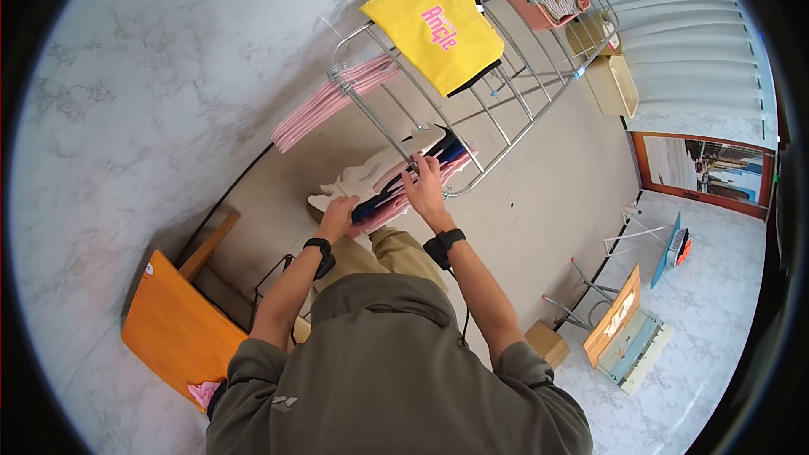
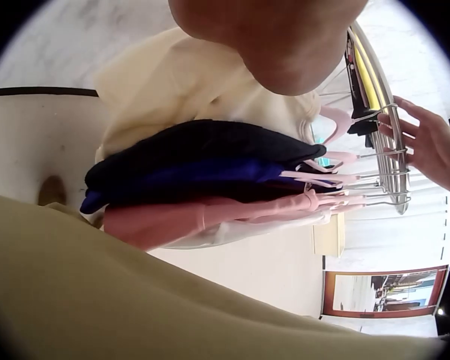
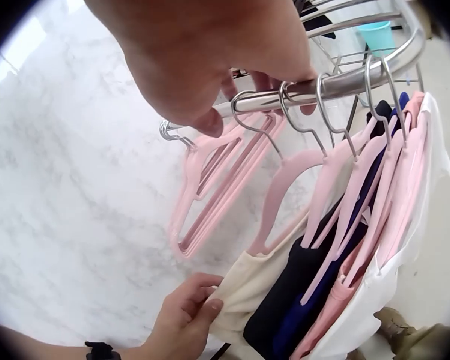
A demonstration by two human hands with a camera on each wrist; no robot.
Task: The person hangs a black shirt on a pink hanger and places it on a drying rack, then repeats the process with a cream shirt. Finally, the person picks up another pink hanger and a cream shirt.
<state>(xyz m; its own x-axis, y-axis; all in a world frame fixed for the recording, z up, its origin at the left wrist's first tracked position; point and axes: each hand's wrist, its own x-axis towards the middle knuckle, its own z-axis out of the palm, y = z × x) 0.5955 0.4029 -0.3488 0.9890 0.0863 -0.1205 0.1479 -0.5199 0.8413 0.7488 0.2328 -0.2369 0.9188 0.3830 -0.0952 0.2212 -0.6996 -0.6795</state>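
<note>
My left hand [image 1: 339, 217] pinches the edge of a cream garment [image 3: 244, 292] that hangs on a pink hanger [image 3: 285, 180]. At the top of the drying rack, my right hand [image 1: 427, 187] holds the metal rail [image 3: 352, 84], thumb in front and fingers behind, close to the hanger hooks. Beside the cream garment hang a black garment [image 2: 202, 146], a blue one [image 2: 210, 176], a pink one [image 2: 165, 223] and a white one [image 3: 364, 300]. Farther along the rail hang several bare pink hangers [image 3: 199, 187]. In the left wrist view, my left fingertips are out of sight.
A folded yellow shirt [image 1: 430, 25] lies across the rack bars, with a pink basket [image 1: 516, 2] of clothes beyond it. An orange table [image 1: 177, 329] stands at left. To the right are a cardboard box [image 1: 546, 344] and a wooden-framed mirror [image 1: 645, 164].
</note>
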